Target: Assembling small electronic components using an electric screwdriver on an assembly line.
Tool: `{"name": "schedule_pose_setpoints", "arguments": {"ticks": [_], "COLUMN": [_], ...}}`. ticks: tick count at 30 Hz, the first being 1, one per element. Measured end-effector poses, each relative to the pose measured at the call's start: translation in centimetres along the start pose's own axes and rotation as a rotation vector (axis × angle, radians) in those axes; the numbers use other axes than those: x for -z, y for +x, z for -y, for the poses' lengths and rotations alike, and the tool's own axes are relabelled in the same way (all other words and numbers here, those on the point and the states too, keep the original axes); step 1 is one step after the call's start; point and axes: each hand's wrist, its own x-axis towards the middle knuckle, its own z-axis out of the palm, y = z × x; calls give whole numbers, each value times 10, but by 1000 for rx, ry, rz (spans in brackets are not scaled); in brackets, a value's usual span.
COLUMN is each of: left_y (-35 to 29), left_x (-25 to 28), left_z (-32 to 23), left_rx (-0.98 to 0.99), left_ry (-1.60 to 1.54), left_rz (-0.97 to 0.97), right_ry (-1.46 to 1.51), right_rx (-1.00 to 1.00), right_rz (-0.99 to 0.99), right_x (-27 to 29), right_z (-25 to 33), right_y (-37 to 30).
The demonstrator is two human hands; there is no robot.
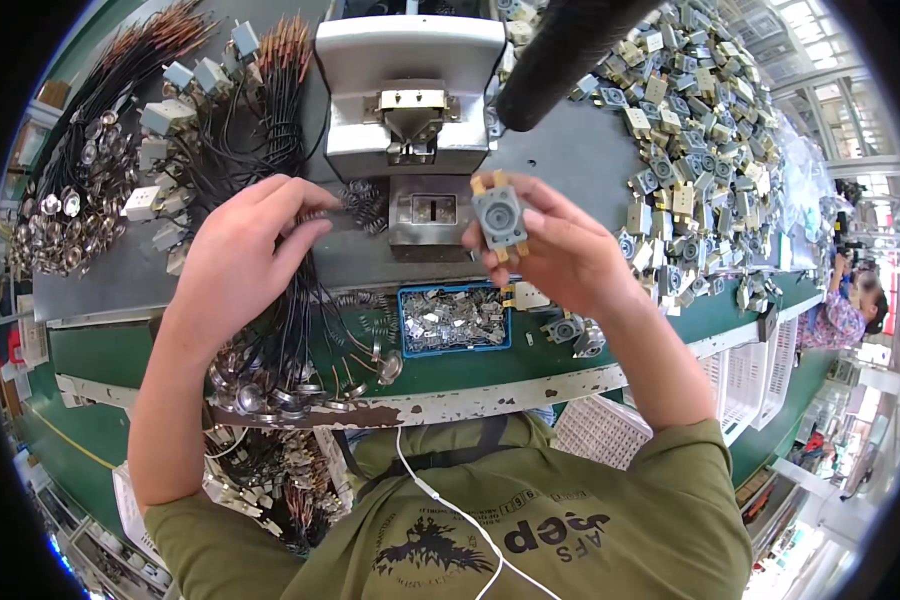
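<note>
My right hand grips a grey socket-like housing with brass terminals at both ends. Its round recessed face is turned up, and the fingers wrap round its side and underside. Over the bench to the left, my left hand reaches beside a small heap of dark coil springs. Its thumb and index finger are bent but apart, with the index tip next to the heap. Between the two hands lies a metal fixture block with a rectangular recess, below the head of a bench press.
A blue tray of small metal parts sits near the bench edge. Bundled black wires and metal discs lie left. Many grey and cream housings are heaped right. A thick black tube slants overhead. Another person is far right.
</note>
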Motion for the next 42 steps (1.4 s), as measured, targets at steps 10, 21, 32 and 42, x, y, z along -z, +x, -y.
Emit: {"name": "schedule_pose_setpoints", "arguments": {"ticks": [10, 21, 32, 42], "left_y": [-8, -9, -13, -19], "left_x": [-2, 0, 5, 11], "left_z": [8, 6, 7, 8], "left_rx": [23, 73, 98, 113], "left_ry": [-1, -44, -51, -78], "left_rz": [-20, -24, -79, -67], "right_ry": [-210, -1287, -1788, -1653], "right_rx": [35, 284, 385, 567], "right_rz": [-45, -139, -117, -225], "right_x": [-11, -41, -28, -13], "right_z": [9, 38, 1, -20], "right_y": [4, 8, 37, 37]}}
